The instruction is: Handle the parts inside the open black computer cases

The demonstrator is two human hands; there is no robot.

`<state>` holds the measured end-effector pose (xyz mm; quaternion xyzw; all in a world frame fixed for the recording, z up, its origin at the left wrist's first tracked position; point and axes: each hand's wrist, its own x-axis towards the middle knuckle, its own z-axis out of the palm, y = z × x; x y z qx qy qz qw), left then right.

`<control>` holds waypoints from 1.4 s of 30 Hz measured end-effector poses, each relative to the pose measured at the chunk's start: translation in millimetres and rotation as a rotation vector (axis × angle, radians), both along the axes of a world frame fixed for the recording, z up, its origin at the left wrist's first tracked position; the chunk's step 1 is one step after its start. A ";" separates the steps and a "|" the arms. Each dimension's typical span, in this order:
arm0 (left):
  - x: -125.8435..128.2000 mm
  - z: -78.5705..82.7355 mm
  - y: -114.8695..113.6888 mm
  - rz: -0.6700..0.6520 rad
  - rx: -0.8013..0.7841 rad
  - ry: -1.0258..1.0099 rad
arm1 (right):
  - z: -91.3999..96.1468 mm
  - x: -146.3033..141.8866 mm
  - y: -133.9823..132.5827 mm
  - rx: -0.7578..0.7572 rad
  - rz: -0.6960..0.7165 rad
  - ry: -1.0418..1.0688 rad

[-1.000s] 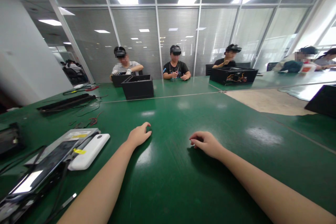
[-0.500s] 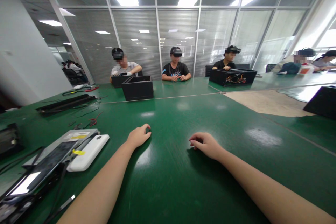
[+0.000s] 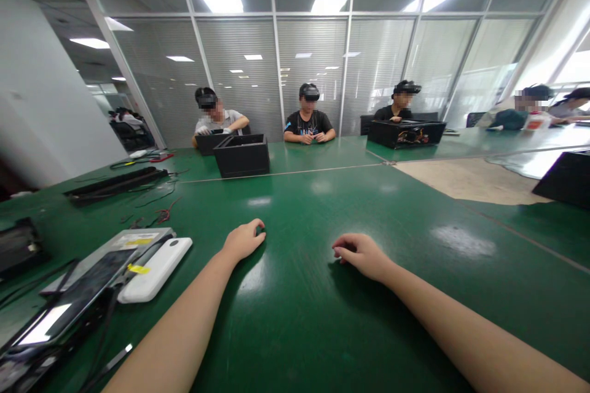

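My left hand [image 3: 244,240] rests on the green tabletop [image 3: 295,307], its fingers loosely curled and the thumb apart from them. Nothing shows in it. Across from it, my right hand [image 3: 362,253] lies on its side with half-curled fingers. A small gap shows between its thumb and forefinger, and I see no object there. The hands are apart, with bare tabletop between them. Nearest to my left arm is a white power bank-like device [image 3: 155,271] with a yellow tag, beside a flat grey metal unit [image 3: 152,234] and a dark phone-like slab [image 3: 87,295].
Black cables [image 3: 104,331] run along the left edge. Behind them are red wire scraps [image 3: 165,214] and a long black bar [image 3: 117,185]. Co-workers sit opposite by an open black box [image 3: 243,156] and a black case with wiring [image 3: 405,134]. Brown sheeting [image 3: 461,178] lies right.
Both my hands stay where they were. Across the table, the black case with wiring has turned or shifted slightly in front of the co-worker at right.
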<state>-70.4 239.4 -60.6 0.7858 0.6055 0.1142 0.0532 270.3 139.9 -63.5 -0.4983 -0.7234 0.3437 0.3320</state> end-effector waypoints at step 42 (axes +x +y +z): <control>-7.7 -1.5 11.0 -0.050 -0.036 -0.023 | 177.1 44.4 38.5 0.383 -0.723 -0.894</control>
